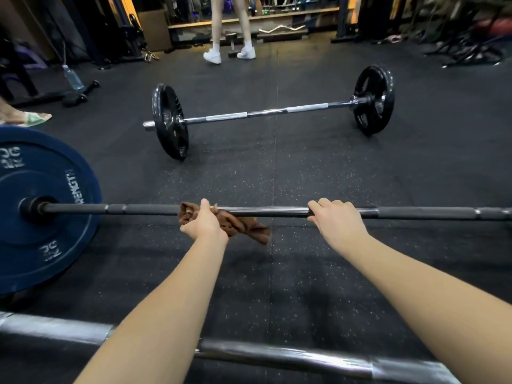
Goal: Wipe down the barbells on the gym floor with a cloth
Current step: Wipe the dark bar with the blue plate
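The blue bumper plate [41, 206] at the left end of the middle barbell [138, 209] carried white lettering, of which only "RENGTH" read clearly along the inner ring; the number marks above and below it were too smeared to make out.

The person's left hand [203, 224] was clenched around a brown cloth [238, 227], bunching it against the bar left of its middle, with one digit hooked over the top and a loose tail of fabric hanging down to the right. The right hand [336, 220] gripped the bare bar well to the right of the cloth, fingers curled over the top and thumb tucked beneath. Between the two hands the steel showed shiny, with darker knurled stretches on either side.

Further off on the speckled black rubber floor [304, 167] lay a second barbell [266, 112], chrome with a black plate at each end. Closest of all, a bent chrome bar [277, 356] ran under the forearms. At the far side stood another person's legs [230, 26] in white trainers, and a water bottle [73, 79] stood far left
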A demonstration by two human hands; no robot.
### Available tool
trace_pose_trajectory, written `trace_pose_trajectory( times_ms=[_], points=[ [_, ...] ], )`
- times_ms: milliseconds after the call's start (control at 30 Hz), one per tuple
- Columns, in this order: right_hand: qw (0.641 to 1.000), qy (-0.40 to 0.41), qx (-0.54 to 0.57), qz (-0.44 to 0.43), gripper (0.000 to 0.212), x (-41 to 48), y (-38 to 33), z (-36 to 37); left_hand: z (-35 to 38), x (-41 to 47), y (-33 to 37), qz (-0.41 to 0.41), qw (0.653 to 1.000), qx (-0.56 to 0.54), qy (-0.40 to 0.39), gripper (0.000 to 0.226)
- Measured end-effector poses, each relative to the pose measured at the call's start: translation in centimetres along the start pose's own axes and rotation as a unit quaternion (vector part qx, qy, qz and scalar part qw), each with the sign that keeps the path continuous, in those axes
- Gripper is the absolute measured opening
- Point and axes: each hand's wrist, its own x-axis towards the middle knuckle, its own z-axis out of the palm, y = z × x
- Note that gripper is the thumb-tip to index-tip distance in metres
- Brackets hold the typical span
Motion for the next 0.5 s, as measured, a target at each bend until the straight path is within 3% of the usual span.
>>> trace_pose_trajectory(
  times_ms=[133, 300, 400, 500],
  points=[
    [1.0, 0.025, 0.005, 0.002, 0.033, -0.2, 0.1, 0.8, -0.9, 1.2, 1.3, 0.003, 1.0, -0.004, 0.005, 0.075],
    [0.998, 0.068, 0.009, 0.004, 0.033, -0.5, 0.2, 1.4, -0.5, 0.0, -0.7, -0.025, 0.998, 0.009, -0.054, 0.077],
    [0.995, 0.096, 0.012, 0.01, 0.029, -0.8, -0.1, 1.6, 0.1, -1.5, -2.2, -0.05, 0.992, 0.036, -0.113, 0.07],
    [0.994, 0.1, 0.019, 0.03, 0.025, -1.2, -0.3, 1.9, 0.8, -2.3, -2.8, -0.031, 0.995, 0.024, -0.091, 0.059]
  ],
)
